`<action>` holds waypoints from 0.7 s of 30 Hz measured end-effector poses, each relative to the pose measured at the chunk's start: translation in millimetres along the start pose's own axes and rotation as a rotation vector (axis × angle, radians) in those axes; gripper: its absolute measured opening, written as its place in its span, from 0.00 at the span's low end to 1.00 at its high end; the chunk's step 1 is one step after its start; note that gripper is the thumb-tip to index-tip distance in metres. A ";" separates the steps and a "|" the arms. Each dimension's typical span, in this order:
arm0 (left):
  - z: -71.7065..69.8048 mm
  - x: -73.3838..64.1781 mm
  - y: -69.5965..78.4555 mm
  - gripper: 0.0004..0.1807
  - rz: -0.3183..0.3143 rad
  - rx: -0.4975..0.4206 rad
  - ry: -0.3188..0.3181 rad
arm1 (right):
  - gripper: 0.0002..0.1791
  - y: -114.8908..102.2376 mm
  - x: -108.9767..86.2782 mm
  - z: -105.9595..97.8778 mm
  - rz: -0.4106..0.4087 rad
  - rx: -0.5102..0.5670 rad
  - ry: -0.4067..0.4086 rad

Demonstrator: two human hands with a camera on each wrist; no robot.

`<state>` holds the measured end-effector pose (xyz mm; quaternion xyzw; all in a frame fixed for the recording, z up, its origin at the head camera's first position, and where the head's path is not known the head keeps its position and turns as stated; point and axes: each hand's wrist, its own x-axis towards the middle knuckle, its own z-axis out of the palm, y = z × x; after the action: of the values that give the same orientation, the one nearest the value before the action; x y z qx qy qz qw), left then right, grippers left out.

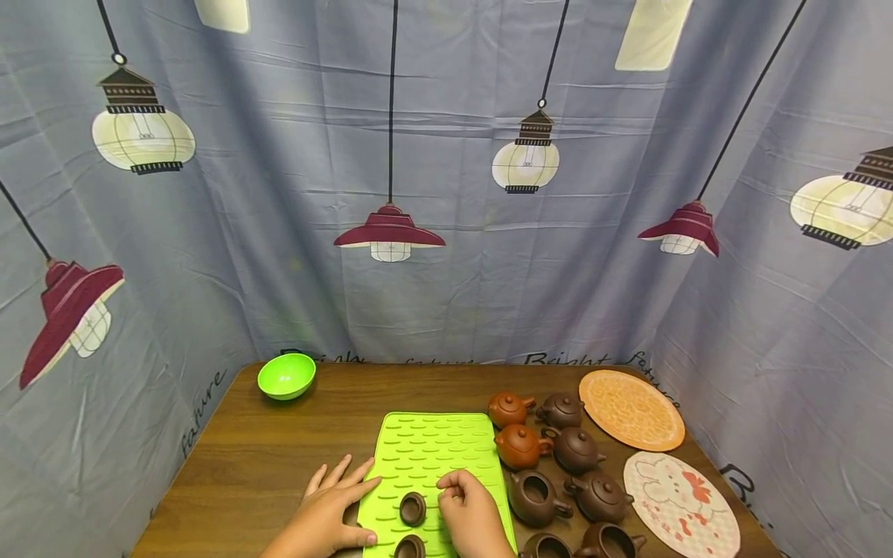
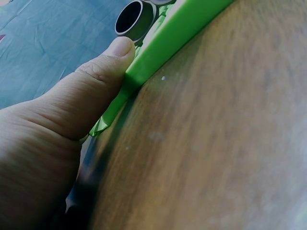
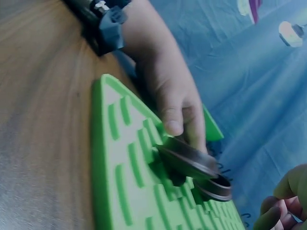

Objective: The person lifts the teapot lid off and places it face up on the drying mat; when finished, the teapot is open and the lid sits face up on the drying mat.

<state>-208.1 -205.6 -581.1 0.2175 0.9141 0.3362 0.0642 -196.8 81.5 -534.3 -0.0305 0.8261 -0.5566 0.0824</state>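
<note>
Two small brown teapot lids, a farther one (image 1: 412,509) and a nearer one (image 1: 409,547), lie upside down on a green ridged mat (image 1: 436,446). My left hand (image 1: 322,508) rests at the mat's left edge, fingers spread, with thumb and fingertip touching the rim. In the left wrist view, its thumb (image 2: 103,67) lies against the green edge beside one lid (image 2: 132,21). Over the mat, just right of the lids, my right hand (image 1: 470,511) has loosely curled fingers. Nothing shows in its grip, though its palm side is partly hidden.
Right of the mat stand several brown teapots, some lidded (image 1: 575,449), some uncovered (image 1: 536,500), and reddish ones (image 1: 522,447). Beyond them lie an orange round placemat (image 1: 631,411) and a rabbit-patterned one (image 1: 680,504). A green bowl (image 1: 287,377) sits at the table's back left.
</note>
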 end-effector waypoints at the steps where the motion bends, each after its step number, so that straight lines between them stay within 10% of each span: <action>1: 0.1 -0.1 -0.1 0.51 0.001 -0.002 0.001 | 0.09 -0.9 -0.8 -2.5 -0.007 0.006 0.003; 21: 1.0 -1.6 0.7 0.44 -0.008 -0.001 0.013 | 0.08 -3.2 -5.1 -60.7 0.058 0.039 0.313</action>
<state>-206.1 -205.2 -581.6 0.2118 0.9151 0.3380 0.0597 -202.3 136.5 -508.5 0.0820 0.8183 -0.5681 -0.0307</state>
